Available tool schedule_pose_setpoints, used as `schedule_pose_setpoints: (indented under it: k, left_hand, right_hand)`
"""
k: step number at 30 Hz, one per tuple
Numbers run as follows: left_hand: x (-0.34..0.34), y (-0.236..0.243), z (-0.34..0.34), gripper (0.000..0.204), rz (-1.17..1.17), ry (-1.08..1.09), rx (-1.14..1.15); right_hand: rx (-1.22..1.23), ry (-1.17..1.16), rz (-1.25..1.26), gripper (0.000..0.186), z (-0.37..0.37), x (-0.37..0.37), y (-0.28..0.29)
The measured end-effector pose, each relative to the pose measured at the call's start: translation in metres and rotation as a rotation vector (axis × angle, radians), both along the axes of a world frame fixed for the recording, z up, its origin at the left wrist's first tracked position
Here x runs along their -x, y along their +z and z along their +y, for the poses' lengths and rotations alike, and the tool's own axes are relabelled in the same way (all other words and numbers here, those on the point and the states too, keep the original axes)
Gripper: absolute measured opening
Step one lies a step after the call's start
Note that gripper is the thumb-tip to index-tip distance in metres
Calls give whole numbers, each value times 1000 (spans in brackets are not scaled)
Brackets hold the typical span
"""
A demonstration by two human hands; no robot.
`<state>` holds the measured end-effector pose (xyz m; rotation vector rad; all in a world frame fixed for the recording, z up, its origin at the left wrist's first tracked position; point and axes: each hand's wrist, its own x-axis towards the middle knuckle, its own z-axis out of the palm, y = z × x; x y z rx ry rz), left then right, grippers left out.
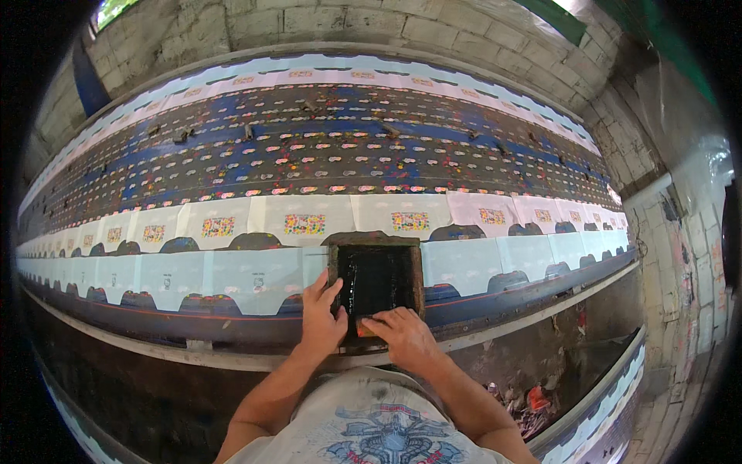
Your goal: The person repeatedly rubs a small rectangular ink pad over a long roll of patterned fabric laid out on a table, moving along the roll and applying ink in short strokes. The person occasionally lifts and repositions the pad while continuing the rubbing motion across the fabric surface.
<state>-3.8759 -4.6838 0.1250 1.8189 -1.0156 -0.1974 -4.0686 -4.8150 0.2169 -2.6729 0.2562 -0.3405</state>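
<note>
A wooden screen-printing frame (417,274) with black ink inside lies on the row of pale fabric pieces (468,259) in front of me. My left hand (321,317) grips the frame's left side, thumb and fingers along the edge. My right hand (398,336) is closed on an orange squeegee (365,326) at the lower part of the inked screen. To the left, fabric pieces bear small black printed figures (258,281). A row behind carries multicoloured rectangular prints (304,224).
The long printing table (209,301) stretches across the view, with further rows of fabric and small dark lumps (184,135) on its back part. A block wall (495,39) runs behind and to the right (680,232). Another fabric-covered ledge (610,394) and a cluttered floor (525,394) show below right.
</note>
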Motion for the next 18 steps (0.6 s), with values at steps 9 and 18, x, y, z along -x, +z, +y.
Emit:
schedule_pose_setpoints:
  k: [9,18]
  left_hand:
    - [19,7,-21,61,134,78,125]
    - [119,7,-118,54,159,65,199]
  right_hand:
    - [-208,-66,-268,37,-24,34,-15]
    - [-205,-119,-318,37,-108,135,-20]
